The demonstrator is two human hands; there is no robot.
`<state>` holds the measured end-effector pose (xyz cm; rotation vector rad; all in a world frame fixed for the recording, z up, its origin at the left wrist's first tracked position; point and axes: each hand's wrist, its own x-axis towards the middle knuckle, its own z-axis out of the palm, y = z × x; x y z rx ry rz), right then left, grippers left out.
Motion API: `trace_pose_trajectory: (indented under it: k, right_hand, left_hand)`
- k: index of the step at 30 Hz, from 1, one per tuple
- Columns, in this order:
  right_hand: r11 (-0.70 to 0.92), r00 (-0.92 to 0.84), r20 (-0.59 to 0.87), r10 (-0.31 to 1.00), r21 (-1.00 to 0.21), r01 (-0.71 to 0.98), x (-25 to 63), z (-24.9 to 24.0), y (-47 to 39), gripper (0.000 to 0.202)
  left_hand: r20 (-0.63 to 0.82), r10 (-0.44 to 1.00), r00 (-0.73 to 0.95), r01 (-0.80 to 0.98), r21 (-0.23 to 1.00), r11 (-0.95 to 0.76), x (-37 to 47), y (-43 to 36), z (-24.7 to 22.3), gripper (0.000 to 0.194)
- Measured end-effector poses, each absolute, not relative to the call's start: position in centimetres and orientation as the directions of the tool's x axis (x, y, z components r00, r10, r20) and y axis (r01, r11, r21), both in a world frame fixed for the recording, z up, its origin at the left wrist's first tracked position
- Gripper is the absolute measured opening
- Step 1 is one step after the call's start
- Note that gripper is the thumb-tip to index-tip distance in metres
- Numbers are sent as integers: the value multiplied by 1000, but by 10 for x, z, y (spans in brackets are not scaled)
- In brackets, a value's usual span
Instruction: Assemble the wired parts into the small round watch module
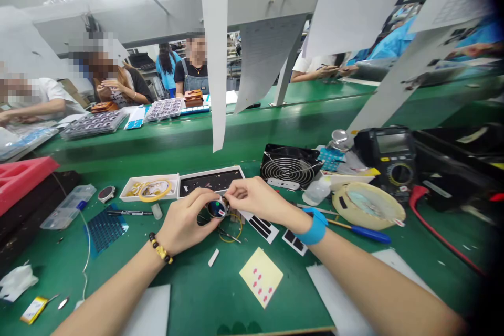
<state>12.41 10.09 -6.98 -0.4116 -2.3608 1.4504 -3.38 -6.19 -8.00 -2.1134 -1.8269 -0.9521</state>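
Note:
In the head view my left hand (188, 222), with a beaded bracelet at its wrist, grips a small round watch body (216, 209) between thumb and fingers. A green dot and a small pink-and-white mark show on its dark face. My right hand (252, 197), wearing a blue wrist strap (315, 227), pinches at the watch body's right edge; what the fingertips hold there is too small to make out. Below the hands lie a loop of thin yellow wire (241, 228), a small white strip (213, 257) and a yellow sheet (261, 277) with pink arrow stickers.
Trays of small parts (149, 178) stand behind my hands, beside a black fan (290, 165). To the right are a multimeter (389, 160), a round cream dish (368, 205) and a blue-handled screwdriver (370, 233). At left lie another watch (106, 193) and a battery (34, 310). Several people sit across the bench.

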Motion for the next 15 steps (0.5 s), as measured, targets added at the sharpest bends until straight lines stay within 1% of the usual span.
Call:
trace_pose_trajectory:
  k: [4,15]
  right_hand:
    - [439,-904,135,405,-897,63,124,-71,101,7]
    - [542,-895,177,409,-837,82,124,-70,99,8]
  left_hand:
    - [565,825,34,943,256,-214,-33,-62,-81,35]
    - [556,830,38,945,251,-211,-32,-63,-80,34]
